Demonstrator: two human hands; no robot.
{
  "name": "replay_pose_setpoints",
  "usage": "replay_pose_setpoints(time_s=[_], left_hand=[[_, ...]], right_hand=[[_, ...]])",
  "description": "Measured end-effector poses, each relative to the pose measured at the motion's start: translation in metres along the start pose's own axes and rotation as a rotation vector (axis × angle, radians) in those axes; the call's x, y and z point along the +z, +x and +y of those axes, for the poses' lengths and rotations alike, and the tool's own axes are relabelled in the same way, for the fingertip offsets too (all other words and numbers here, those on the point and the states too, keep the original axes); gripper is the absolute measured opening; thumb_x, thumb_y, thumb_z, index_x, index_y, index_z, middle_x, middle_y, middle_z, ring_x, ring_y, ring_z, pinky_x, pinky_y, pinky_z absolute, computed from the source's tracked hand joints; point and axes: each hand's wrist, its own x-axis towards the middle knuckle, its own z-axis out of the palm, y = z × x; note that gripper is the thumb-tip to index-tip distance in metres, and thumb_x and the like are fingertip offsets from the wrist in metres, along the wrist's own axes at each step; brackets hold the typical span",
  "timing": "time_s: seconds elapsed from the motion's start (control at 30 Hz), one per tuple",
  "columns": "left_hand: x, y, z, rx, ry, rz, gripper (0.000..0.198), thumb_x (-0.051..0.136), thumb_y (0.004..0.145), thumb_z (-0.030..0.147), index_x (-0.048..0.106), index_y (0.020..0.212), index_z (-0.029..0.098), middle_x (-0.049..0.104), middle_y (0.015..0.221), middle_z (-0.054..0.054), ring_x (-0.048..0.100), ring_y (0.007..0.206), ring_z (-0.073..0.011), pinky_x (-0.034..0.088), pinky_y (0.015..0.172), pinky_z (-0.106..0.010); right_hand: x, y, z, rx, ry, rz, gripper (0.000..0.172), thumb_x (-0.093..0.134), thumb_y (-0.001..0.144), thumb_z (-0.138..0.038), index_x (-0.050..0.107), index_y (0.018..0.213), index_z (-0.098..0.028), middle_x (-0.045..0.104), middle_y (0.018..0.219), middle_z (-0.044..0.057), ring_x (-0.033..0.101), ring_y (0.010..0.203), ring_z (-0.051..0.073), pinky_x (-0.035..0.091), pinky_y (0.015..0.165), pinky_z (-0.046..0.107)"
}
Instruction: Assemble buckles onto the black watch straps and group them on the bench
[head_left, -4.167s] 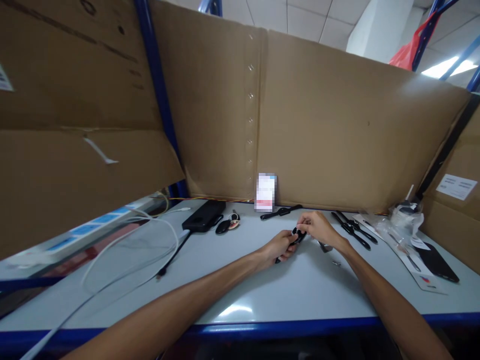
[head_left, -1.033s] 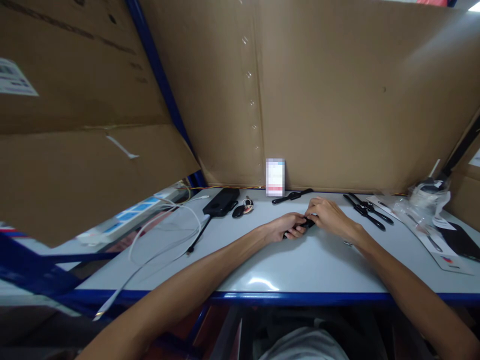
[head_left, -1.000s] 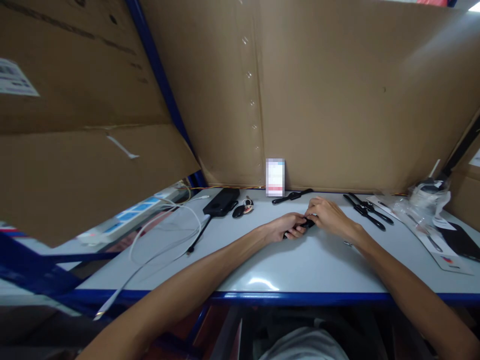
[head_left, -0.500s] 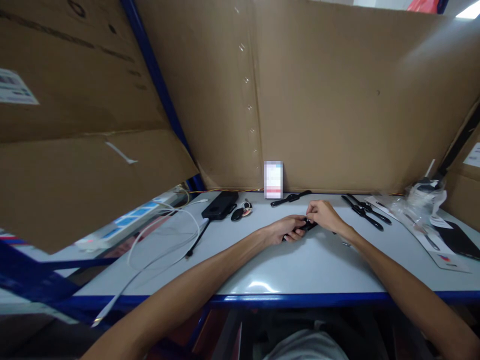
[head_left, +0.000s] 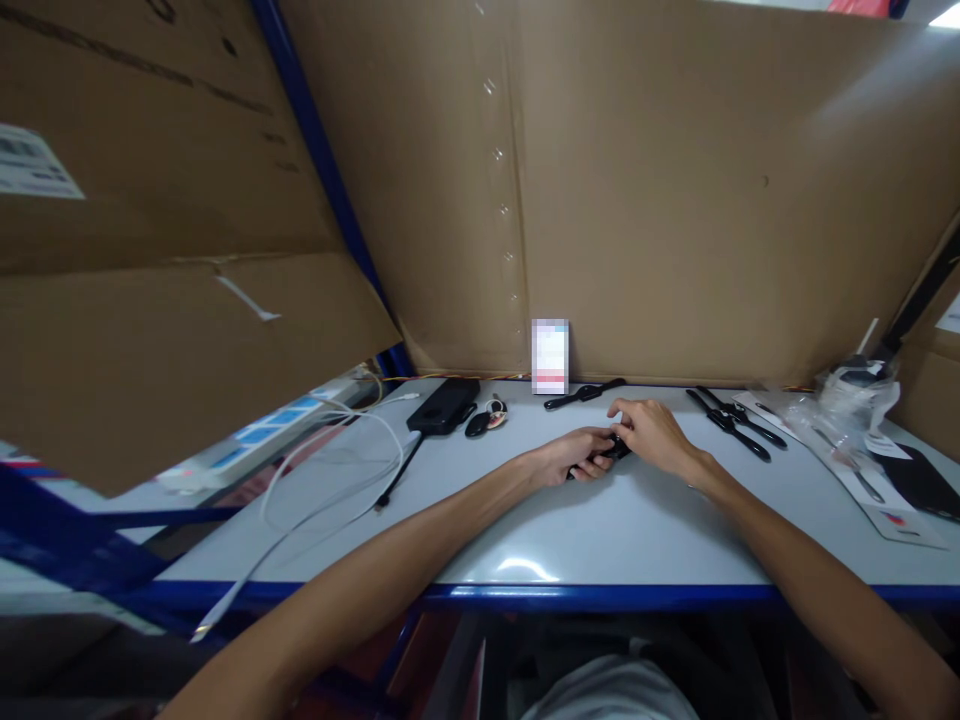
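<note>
Head view: black part [head_left: 619, 449] over table [head_left: 570, 535], gripped in curled left hand [head_left: 579, 455]; right hand [head_left: 649, 434] at its exposed end, cannot tell whether pinching. Best braced firmly with left, worked lightly with right.

- On the bench [head_left: 600, 545], a black box [head_left: 442, 407] at back left, with a short black cable [head_left: 400, 470] trailing frontward.
- Just right of the box, a dark key fob [head_left: 477, 424].
- A phone [head_left: 550, 357] stands upright by the cardboard back wall [head_left: 652, 200], its screen blurred.
- At left, a power strip [head_left: 262, 440] and a looped white cable [head_left: 220, 609] crossing the front edge.
- At far right, clear plastic packaging [head_left: 829, 405] near a flat black object [head_left: 919, 480].
</note>
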Motion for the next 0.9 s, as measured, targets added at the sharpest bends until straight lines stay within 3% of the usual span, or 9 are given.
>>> replay_pose_setpoints(time_s=[0.13, 0.37, 0.53, 0.67, 0.9], left_hand=[[0.0, 0.001, -0.001, 0.005, 0.014, 0.005, 0.006, 0.046, 0.092, 0.021, 0.04, 0.094, 0.022, 0.031, 0.061, 0.008, 0.016, 0.038, -0.0039, 0.005, 0.038, -0.017], [0.002, -0.003, 0.002, 0.014, 0.023, 0.008, 0.004, 0.044, 0.093, 0.019, 0.04, 0.094, 0.022, 0.031, 0.061, 0.008, 0.017, 0.038, -0.0037, 0.006, 0.038, -0.016], [0.001, -0.002, 0.002, 0.002, 0.009, 0.008, 0.009, 0.043, 0.092, 0.017, 0.043, 0.101, 0.021, 0.031, 0.06, 0.008, 0.016, 0.038, -0.0044, 0.004, 0.037, -0.017], [-0.001, 0.0, 0.001, 0.019, 0.005, -0.017, 0.01, 0.048, 0.09, 0.019, 0.043, 0.098, 0.02, 0.031, 0.059, 0.009, 0.015, 0.038, -0.0043, 0.004, 0.037, -0.018], [0.0, -0.002, 0.001, 0.016, 0.018, -0.021, 0.011, 0.049, 0.089, 0.017, 0.044, 0.098, 0.02, 0.032, 0.06, 0.008, 0.016, 0.038, -0.0039, 0.003, 0.038, -0.018]], right_hand=[[0.003, 0.0, -0.001, 0.059, -0.074, -0.029, 0.019, 0.056, 0.086, -0.015, 0.072, 0.095, -0.02, 0.074, 0.083, 0.004, 0.064, 0.076, 0.017, 0.036, 0.065, 0.025], [-0.006, -0.004, -0.002, 0.007, -0.198, -0.052, 0.02, 0.052, 0.092, -0.022, 0.071, 0.091, -0.02, 0.074, 0.089, 0.006, 0.064, 0.08, 0.018, 0.032, 0.063, 0.027], [-0.016, -0.002, 0.006, -0.074, -0.091, -0.131, 0.017, 0.059, 0.092, -0.031, 0.072, 0.097, -0.022, 0.073, 0.088, 0.003, 0.063, 0.08, 0.016, 0.033, 0.065, 0.024], [-0.019, 0.001, 0.014, -0.103, -0.033, -0.155, 0.016, 0.068, 0.085, -0.028, 0.073, 0.1, -0.021, 0.073, 0.085, 0.001, 0.063, 0.077, 0.015, 0.034, 0.065, 0.024], [-0.011, 0.001, 0.016, -0.084, -0.05, -0.138, 0.012, 0.067, 0.086, -0.03, 0.072, 0.082, -0.02, 0.072, 0.079, 0.003, 0.06, 0.07, 0.015, 0.031, 0.06, 0.024]])
